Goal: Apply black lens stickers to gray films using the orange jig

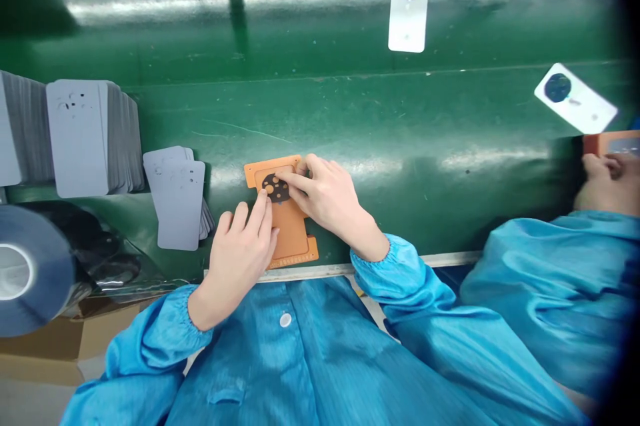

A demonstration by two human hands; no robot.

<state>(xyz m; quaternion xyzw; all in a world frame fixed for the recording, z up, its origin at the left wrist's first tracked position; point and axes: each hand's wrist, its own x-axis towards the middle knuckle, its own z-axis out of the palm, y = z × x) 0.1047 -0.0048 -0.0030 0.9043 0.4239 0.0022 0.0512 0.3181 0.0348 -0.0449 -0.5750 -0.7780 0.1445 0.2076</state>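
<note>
An orange jig plate [287,223] lies on the green belt [350,119] near its front edge. A round black piece with several holes [275,188] sits in the plate's recess. My left hand [243,249] rests on the plate, its index fingertip pressing the black piece's left side. My right hand [327,196] comes in from the right, index finger and thumb pinched on the piece's upper right edge. Both arms wear blue sleeves.
Stacks of grey cards [77,136] and a smaller stack [177,203] lie at the left, with a tape roll [30,273] below them. Two white cards with black rings [409,7] [575,98] lie on the belt. A co-worker's hand [607,183] holds an orange plate at the right.
</note>
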